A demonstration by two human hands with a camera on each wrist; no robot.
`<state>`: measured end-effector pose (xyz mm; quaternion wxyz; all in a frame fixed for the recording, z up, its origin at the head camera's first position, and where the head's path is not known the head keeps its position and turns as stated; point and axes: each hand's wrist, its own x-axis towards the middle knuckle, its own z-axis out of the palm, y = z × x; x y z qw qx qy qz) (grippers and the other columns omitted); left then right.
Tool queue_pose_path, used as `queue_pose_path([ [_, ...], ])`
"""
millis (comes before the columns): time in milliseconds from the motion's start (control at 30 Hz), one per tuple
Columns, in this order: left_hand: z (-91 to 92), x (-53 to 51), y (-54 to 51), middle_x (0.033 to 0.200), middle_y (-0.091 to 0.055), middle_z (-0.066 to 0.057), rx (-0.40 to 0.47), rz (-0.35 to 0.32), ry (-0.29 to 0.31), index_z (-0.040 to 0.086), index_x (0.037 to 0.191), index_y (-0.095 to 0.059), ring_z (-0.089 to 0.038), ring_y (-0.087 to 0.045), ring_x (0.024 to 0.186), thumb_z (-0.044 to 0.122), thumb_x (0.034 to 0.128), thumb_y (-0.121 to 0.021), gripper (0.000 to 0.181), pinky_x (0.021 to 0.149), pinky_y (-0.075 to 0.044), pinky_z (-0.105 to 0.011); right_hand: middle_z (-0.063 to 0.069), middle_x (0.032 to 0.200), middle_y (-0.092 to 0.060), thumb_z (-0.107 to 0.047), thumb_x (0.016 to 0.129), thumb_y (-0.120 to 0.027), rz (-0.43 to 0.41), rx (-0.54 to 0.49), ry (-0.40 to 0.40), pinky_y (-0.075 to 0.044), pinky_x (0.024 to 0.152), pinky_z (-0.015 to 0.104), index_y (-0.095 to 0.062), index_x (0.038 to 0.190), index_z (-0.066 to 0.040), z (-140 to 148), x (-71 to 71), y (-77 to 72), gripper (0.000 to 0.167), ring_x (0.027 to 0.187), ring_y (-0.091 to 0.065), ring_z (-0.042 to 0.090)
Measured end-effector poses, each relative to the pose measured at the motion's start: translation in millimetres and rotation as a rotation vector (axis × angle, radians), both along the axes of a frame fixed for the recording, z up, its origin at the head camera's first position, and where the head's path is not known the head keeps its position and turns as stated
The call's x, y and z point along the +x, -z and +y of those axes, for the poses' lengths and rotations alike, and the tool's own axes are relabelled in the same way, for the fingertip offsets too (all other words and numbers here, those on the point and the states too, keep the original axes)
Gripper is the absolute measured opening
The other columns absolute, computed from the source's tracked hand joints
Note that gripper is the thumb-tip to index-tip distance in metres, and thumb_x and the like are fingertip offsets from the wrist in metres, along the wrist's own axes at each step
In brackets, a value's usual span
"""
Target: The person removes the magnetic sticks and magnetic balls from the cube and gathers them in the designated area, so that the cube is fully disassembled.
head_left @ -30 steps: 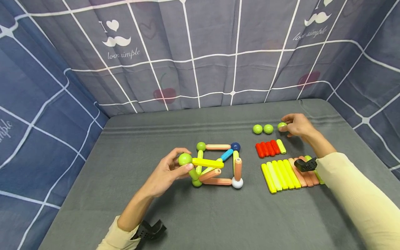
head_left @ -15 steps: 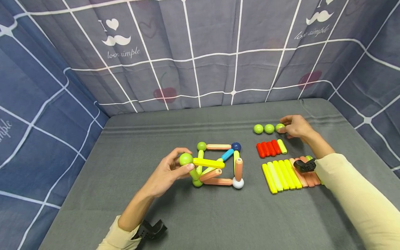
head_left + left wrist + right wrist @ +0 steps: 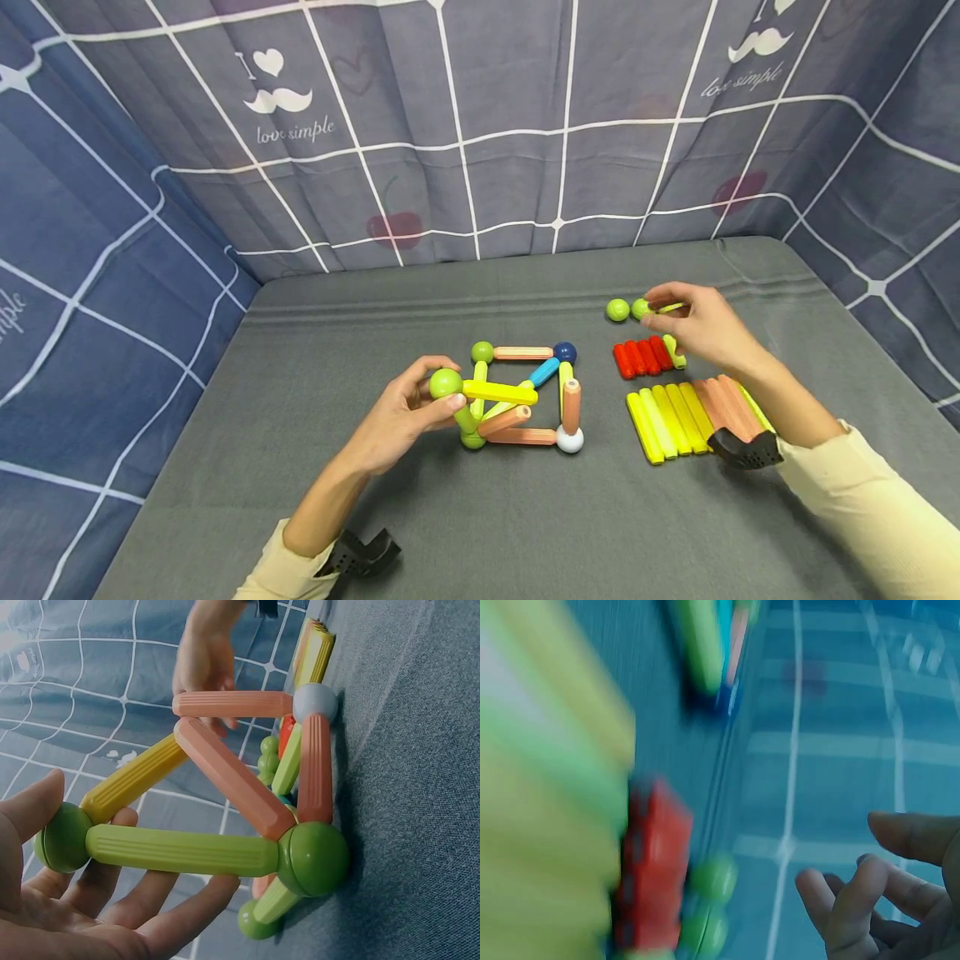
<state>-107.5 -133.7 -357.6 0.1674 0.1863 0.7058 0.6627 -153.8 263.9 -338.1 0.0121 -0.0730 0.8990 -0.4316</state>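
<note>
My left hand [image 3: 393, 421] pinches a green ball [image 3: 446, 382] at the raised corner of a frame built from toy rods and balls. From that ball a yellow rod [image 3: 501, 392] sticks out to the right, and a green rod [image 3: 180, 850] runs down to a lower green ball [image 3: 315, 859]. An orange rod [image 3: 572, 407] stands upright on a white ball [image 3: 570, 438]. Over the row of loose green balls [image 3: 618, 310], my right hand [image 3: 701, 327] has thumb and fingers apart; in the right wrist view nothing lies between them.
Short red rods [image 3: 634, 360] and a short green rod [image 3: 674, 352] lie side by side in front of the loose balls. Nearer, long yellow rods [image 3: 663, 421] and orange rods [image 3: 726, 408] form a row. A checked curtain [image 3: 510, 183] hangs behind the grey cloth [image 3: 337, 317].
The right hand first moves the rightmost loose ball left, beside the other two, then lets go and shifts toward the left and nearer. The left hand keeps its hold on the frame.
</note>
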Motion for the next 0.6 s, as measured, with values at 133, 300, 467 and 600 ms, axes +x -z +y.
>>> queue_pose_path([
  [133,-0.4,1.2,-1.8,0.117,-0.059,-0.033,0.000,-0.003,-0.003,0.002,0.130,-0.048,-0.042,-0.061,0.107,0.007,0.0960,-0.064,0.038,0.088,-0.051,-0.057,0.018,0.121,-0.062,-0.017,0.093,-0.070,-0.057,-0.099,-0.123,-0.052,0.052,0.033,-0.060,0.125,0.000,-32,32.6,-0.8,0.037,0.093,-0.066,0.023],
  [300,-1.2,1.8,-2.0,0.117,-0.059,-0.032,-0.002,0.000,-0.007,0.002,0.130,-0.048,-0.037,-0.063,0.105,0.006,0.0955,-0.064,0.038,0.088,-0.050,-0.058,0.016,0.118,-0.064,-0.019,0.091,-0.073,-0.116,-0.162,-0.247,-0.049,0.045,0.033,-0.060,0.124,-0.002,-64,57.0,14.0,0.039,0.079,-0.067,0.020],
  [467,-0.9,2.6,-0.8,0.114,-0.060,-0.029,-0.002,0.000,-0.013,0.002,0.129,-0.049,-0.038,-0.062,0.104,0.006,0.0950,-0.065,0.038,0.087,-0.051,-0.057,0.003,0.102,-0.067,-0.017,0.090,-0.074,-0.063,-0.124,-0.297,-0.053,0.057,0.032,-0.064,0.112,-0.008,-83,61.9,33.1,0.025,0.071,-0.065,0.019],
  [600,-0.1,3.4,-0.6,0.113,-0.060,-0.027,-0.004,-0.002,-0.010,0.003,0.129,-0.050,-0.037,-0.062,0.103,0.006,0.0948,-0.065,0.038,0.087,-0.051,-0.057,-0.005,0.093,-0.064,-0.012,0.090,-0.073,0.006,-0.087,-0.322,-0.053,0.077,0.035,-0.065,0.098,-0.011,-88,63.3,43.4,0.011,0.096,-0.066,0.020],
])
